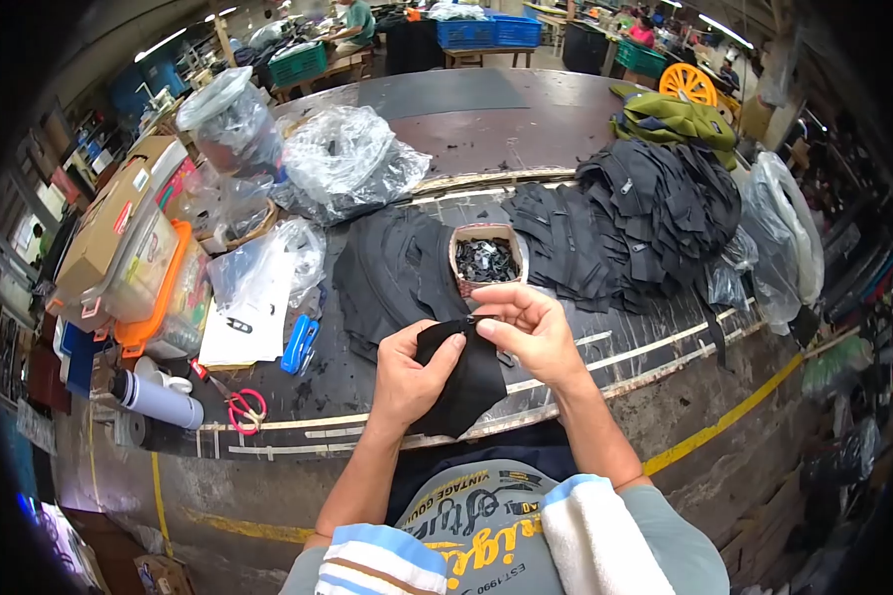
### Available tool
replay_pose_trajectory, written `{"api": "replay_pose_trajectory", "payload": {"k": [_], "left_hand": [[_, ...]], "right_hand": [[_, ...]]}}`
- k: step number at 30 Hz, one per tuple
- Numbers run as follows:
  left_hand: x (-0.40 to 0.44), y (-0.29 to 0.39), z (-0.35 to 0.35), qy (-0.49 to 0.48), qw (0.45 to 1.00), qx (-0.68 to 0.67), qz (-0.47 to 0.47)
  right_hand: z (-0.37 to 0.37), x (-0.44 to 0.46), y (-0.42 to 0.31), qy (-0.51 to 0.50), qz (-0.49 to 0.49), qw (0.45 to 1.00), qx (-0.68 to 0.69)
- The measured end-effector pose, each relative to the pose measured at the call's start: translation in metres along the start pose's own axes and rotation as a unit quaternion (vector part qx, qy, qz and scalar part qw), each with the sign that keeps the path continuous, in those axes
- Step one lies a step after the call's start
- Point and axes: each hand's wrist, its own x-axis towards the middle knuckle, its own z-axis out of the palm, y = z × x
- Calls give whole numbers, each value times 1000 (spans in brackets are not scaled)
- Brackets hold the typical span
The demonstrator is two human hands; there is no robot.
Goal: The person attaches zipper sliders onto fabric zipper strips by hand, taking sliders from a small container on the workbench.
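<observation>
A black fabric piece (471, 382) hangs over the table's near edge, its top pinched between the thumb and fingers of my left hand (412, 369). My right hand (534, 335) is closed at the fabric's upper edge, thumb and index finger together on a small dark part too small to make out. Just beyond my fingers stands a small box (521, 241) full of little black parts. Dark fabric pieces (392, 263) lie left of the box, and a larger heap of black pieces with zippers (655, 213) is piled to its right.
At the left are a blue stapler (300, 344), red-handled scissors (246, 409), a bottle (159, 399), white paper (248, 322) and plastic bins (154, 288). Plastic bags (347, 159) lie farther back. A green bag (680, 124) sits at the back right. Other people work in the background.
</observation>
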Motion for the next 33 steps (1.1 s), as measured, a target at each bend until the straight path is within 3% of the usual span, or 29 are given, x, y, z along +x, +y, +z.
{"api": "replay_pose_trajectory", "payload": {"k": [9,14,18,24,29,33], "left_hand": [[-5,1,0,-19,1000,-4,-5],[-11,-6,5,32,999,-20,4],[-16,-1,8,74,994,68,33],[-21,-1,21,109,987,76,86],[-20,1,23,117,991,14,71],[-20,-5,13,96,994,8,46]], "right_hand": [[5,-6,10,-11,-14,999,-36],[14,-12,17,27,11,1000,-11],[27,-21,30,89,-56,994,-37],[40,-25,29,137,-101,985,17],[36,-26,31,121,-116,985,35],[32,-28,25,101,-69,992,-7]]}}
